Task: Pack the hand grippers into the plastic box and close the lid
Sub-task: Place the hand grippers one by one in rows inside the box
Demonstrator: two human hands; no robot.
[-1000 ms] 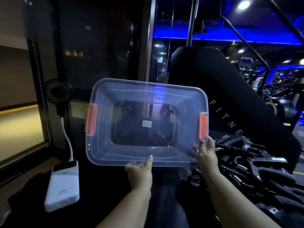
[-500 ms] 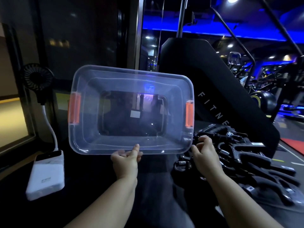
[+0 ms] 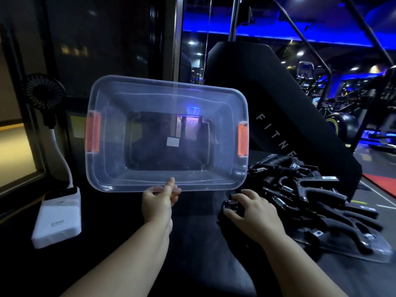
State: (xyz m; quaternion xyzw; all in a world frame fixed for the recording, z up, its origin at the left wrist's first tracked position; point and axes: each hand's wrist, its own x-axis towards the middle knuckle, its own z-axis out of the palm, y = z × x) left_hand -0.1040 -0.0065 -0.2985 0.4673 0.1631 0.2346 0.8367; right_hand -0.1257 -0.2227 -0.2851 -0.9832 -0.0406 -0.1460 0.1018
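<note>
Pinching plastic box [image 3: 111, 174] by its near rim w/ left hand [image 3: 159, 203], box tipped upright; right hand [image 3: 254, 209] grips a hand gripper [image 3: 232, 204].

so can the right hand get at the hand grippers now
Probably yes: the right hand grips the nearest of the hand grippers, nothing between, and the left hand holds the box clear.

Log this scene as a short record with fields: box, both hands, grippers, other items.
box: plastic box, clear, empty, tipped open toward camera
left hand: pinches box's near rim
right hand: grips one hand gripper at pile's edge
pile: black hand grippers, right of box
other: white power bank, small fan, left
</note>
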